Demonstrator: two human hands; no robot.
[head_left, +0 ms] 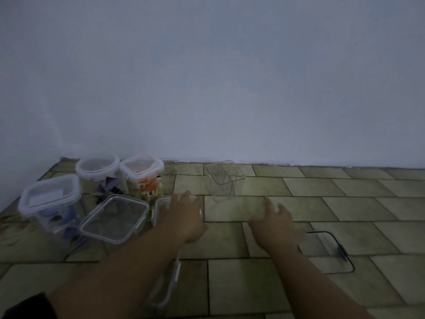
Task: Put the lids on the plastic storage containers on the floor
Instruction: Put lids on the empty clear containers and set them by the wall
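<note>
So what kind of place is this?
Probably a room at home, seen at floor level: a greenish stone-patterned floor meets a plain pale painted wall, and clear plastic storage containers with white lids stand grouped by the wall.

no readable text, marks on orange packets too blurred

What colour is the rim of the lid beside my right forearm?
The rim is black; head view.
</note>
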